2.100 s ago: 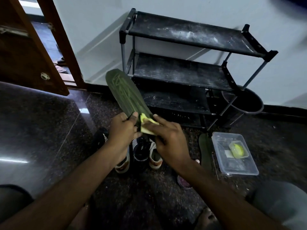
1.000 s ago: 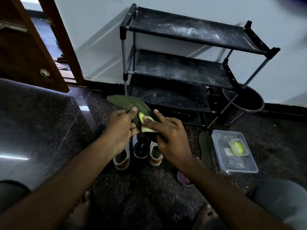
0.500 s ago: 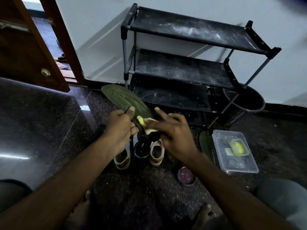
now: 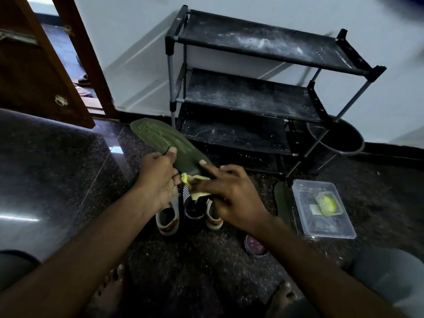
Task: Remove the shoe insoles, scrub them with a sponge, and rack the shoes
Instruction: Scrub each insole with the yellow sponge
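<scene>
Granite floor (image 4: 57,168), dark and polished. Bare feet (image 4: 112,285) at 6 o'clock, toes only, the rest cut off by the frame edge.

Left hand (image 4: 158,177): thumb on top, fingers curled beneath, gripping the green insole (image 4: 165,141) at mid-length. The insole is held off the floor, toe end toward 11 o'clock.

Right hand (image 4: 231,196): thumb and forefinger pinch the yellow sponge (image 4: 187,177) against the insole's heel end. The sponge is mostly hidden under the hand.

Shoes (image 4: 167,219): a pair on the floor under the hands, heels showing, fronts hidden. A striped dark item between them is hard to make out.

Second insole (image 4: 283,203): on the floor at 3 o'clock of the shoes, just beside the clear plastic container (image 4: 325,228).

Shoe rack (image 4: 252,97): three dusty shelves at 12 o'clock, against the wall.

Wooden door (image 4: 34,65): at 10 o'clock, cut off; the floor runs wide toward it.
</scene>
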